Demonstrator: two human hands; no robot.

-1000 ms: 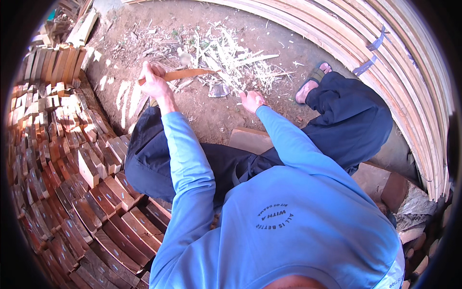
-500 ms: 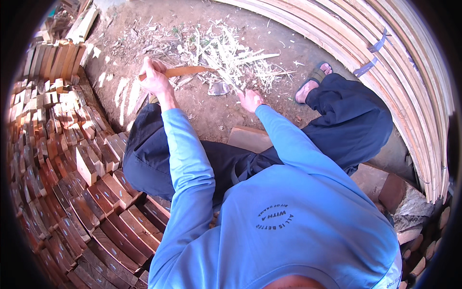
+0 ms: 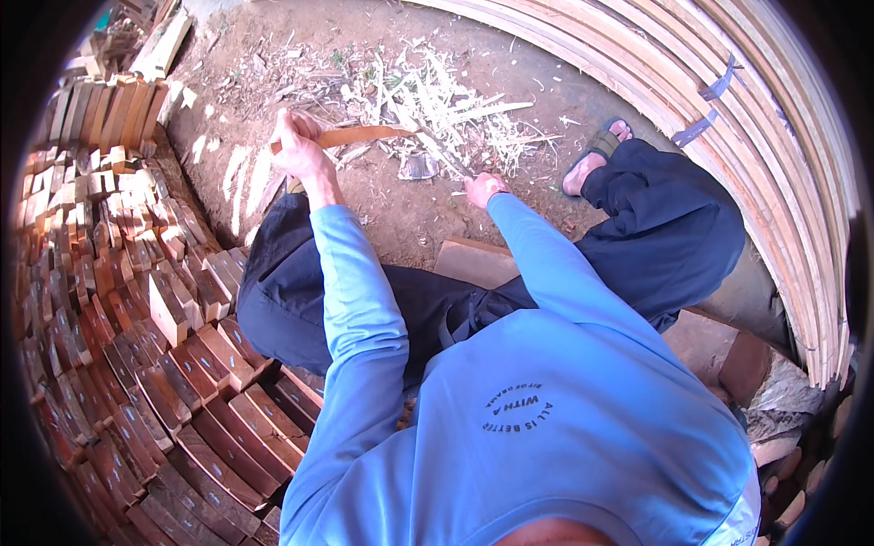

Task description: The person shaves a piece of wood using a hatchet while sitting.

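My left hand [image 3: 303, 153] is closed round one end of a flat, reddish-brown strip of wood [image 3: 364, 134]. The strip points to the right and narrows toward its far end. Lower and to the right, my right hand [image 3: 484, 187] grips the near end of a long, narrow, knife-like blade [image 3: 443, 156]. This blade slants up and left toward the tip of the strip; I cannot tell whether the two touch. Pale wood shavings [image 3: 455, 114] lie in a heap on the ground beneath and beyond them.
Stacked wooden blocks [image 3: 173, 391] fill the left side. Long bent-looking planks [image 3: 774, 136], strapped together, run along the right. A small dark item [image 3: 418, 166] lies on the dirt by the shavings. A wooden block [image 3: 473, 262] sits between my legs. My sandalled foot [image 3: 596, 159] is at right.
The whole view has shifted slightly to the right. The blade in my right hand shows a broader side now. My left hand and the wood strip have hardly moved.
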